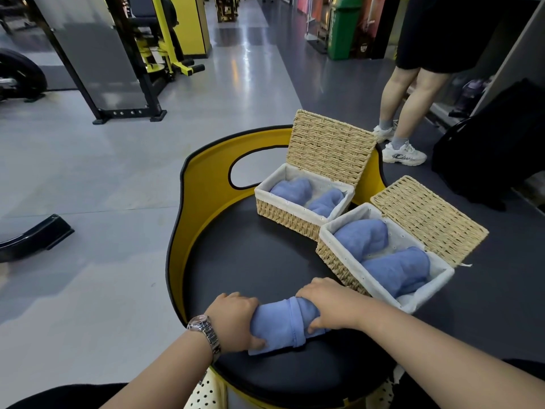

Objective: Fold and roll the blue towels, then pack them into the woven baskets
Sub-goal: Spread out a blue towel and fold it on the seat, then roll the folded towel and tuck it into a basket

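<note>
Left hand: our left hand (pixel 236 318) grips the left end of a rolled blue towel (pixel 283 324), fingers curled over the top and thumb tucked under the near side; a metal wristwatch (pixel 205 330) sits on that wrist.
Right hand: our right hand (pixel 327 305) grasps the right end of the same roll, fingers wrapped over it and thumb pressed against its near face.
Towel in hand: it lies on the black padded seat (pixel 250 261) near the seat's front edge, roughly midway across, with a loose flat edge showing beneath the roll.
Near basket: a woven basket (pixel 336 255) with a white cloth liner stands at the seat's right edge, just beyond our right hand, lid (pixel 427 219) thrown back; two rolled blue towels (pixel 365 240) lie side by side inside.
Far basket: a second lined woven basket (pixel 283 212) stands toward the back right of the seat, touching the near one at a corner; its lid (pixel 330 146) stands upright and it holds two more blue rolls (pixel 295 188).
Seat surround: a yellow backrest (pixel 206 178) with a handle cutout curves around the left and back.
Beyond: grey gym floor (pixel 88 172), yellow-and-black exercise machines (pixel 153 45), and another person's legs in white sneakers (pixel 405 153) behind the baskets.
</note>
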